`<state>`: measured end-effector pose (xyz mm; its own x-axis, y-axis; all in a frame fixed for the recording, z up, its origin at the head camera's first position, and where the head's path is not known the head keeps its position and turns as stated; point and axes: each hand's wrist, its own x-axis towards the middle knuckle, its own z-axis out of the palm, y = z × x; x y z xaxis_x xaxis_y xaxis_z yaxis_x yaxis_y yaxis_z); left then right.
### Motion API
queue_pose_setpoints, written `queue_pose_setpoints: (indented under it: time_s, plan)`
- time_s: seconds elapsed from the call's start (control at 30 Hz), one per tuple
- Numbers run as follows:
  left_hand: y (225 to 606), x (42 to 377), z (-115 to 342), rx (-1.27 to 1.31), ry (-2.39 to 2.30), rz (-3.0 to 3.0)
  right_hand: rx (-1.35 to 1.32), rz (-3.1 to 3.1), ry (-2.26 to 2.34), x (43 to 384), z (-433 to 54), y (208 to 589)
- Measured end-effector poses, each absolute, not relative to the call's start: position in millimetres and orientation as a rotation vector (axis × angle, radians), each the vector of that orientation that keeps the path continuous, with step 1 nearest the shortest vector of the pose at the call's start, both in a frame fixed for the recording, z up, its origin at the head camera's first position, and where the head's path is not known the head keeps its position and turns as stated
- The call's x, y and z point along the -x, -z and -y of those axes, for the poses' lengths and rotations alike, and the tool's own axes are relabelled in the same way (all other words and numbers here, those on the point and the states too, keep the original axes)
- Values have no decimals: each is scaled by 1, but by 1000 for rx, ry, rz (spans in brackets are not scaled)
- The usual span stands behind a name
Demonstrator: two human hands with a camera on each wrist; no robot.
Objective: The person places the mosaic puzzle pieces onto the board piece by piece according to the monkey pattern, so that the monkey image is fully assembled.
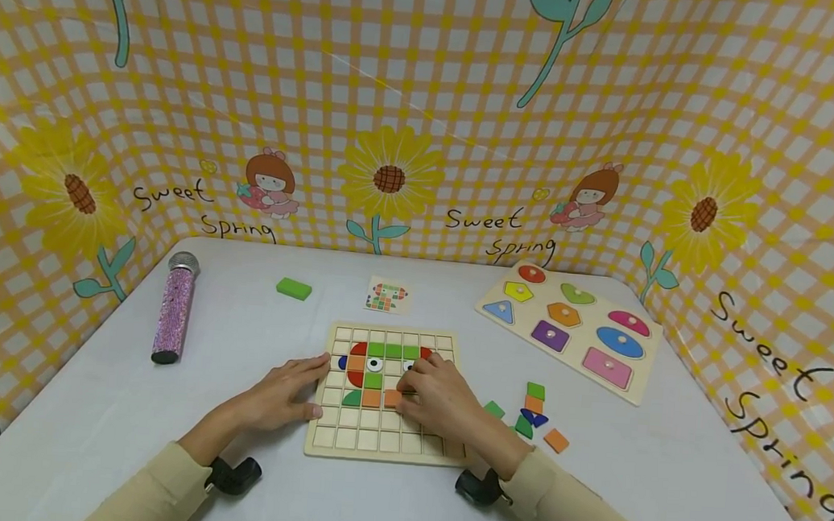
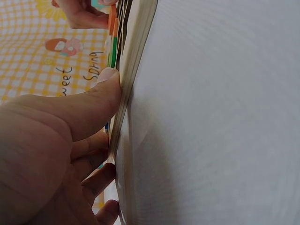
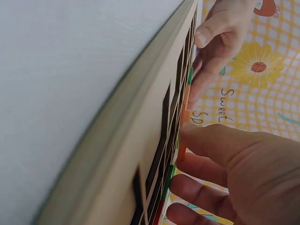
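Note:
A wooden grid board [image 1: 346,441] lies in the middle of the table, with red, green, orange and blue tiles and eye tiles set in its upper cells. My right hand [image 1: 443,400] is over the board's right half and pinches an orange square tile [image 3: 184,136] between thumb and index finger, tilted at a cell in the orange row. Some cells beneath that hand are hidden. At the board's left edge rests my left hand [image 1: 277,394], its thumb and fingertips touching the rim [image 2: 129,70], with no tile in its fingers.
Loose tiles [image 1: 556,440] lie right of the board. A pattern card [image 1: 388,296] and a green block [image 1: 294,288] are behind it. The shape puzzle [image 1: 577,352] occupies the back right, and a glittery pink microphone [image 1: 175,308] the left.

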<state>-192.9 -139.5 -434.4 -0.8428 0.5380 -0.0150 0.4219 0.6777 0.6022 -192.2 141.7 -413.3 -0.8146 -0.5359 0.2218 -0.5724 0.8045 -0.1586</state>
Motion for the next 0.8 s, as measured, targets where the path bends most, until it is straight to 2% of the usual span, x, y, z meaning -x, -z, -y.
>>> queue_pose_setpoints:
  time_s: [0.8]
  plan:
    - [434, 193, 141, -786, -887, -2703, -910, 2835, -335, 194, -144, 413]
